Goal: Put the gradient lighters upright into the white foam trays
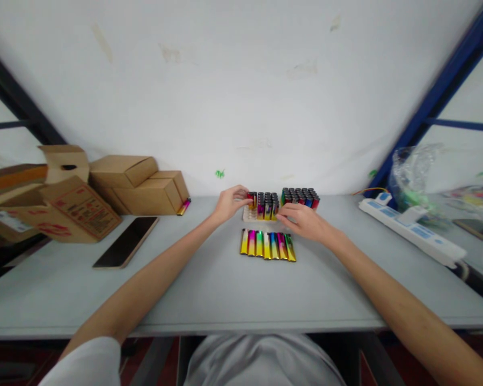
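Upright lighters (268,206) with black tops stand in rows in a pale tray (250,216) near the wall. At the tray's left end, my left hand (228,205) has its thumb and fingers closed around a red lighter (251,198). On the other side, my right hand (306,222) is curled in, its fingertips against a lighter (274,210) at the right edge of the rows; its grip is partly hidden. Nearer to me, several shiny multicoloured lighters (267,245) lie side by side on the table. Behind my right hand stands a dense block of lighters (300,197).
A dark phone (126,242) lies on the grey table (261,300) at left. Beyond it are an open carton (76,206), closed boxes (145,187) and loose lighters (184,207). A white power strip (412,230) and clear plastic bag (412,174) are at right.
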A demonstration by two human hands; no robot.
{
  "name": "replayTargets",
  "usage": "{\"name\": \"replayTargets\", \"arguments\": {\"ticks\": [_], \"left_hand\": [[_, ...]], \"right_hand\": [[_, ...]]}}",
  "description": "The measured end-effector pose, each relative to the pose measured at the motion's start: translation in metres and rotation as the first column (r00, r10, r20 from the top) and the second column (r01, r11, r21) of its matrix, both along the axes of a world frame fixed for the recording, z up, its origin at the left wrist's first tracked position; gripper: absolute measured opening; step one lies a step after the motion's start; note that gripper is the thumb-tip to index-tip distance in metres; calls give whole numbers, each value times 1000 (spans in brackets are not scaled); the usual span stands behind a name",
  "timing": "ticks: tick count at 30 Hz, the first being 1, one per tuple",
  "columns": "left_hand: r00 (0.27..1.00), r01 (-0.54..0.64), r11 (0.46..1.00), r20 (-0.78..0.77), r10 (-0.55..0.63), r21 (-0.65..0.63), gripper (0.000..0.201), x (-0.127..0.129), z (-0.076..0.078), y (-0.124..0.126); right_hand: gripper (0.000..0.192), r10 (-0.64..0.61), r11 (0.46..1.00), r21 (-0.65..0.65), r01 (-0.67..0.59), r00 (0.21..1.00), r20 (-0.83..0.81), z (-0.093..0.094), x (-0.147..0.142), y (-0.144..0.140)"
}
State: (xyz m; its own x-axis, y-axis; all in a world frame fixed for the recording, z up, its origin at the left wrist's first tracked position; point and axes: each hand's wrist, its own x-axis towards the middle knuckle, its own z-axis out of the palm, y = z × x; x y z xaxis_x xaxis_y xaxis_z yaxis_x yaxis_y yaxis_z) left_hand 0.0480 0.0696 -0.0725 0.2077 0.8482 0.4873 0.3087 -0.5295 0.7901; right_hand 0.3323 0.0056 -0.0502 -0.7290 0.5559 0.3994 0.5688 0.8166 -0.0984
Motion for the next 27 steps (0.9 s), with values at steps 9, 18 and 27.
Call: {"name": "replayTargets", "arguments": {"ticks": [9,18,27], "left_hand": [[1000,-4,1000,-4,4,12,36,5,4,-4],[997,31,998,-72,-27,59,22,15,5,-4],[996,-51,998,-70,49,-23,20,13,0,2]], "right_hand": [[34,12,1000,-8,-13,1000,-22,0,0,0],[36,3,1000,4,-3,1000,-7,-1,-1,-1],[34,12,1000,-12,-12,1000,-6,-3,1,2]]}}
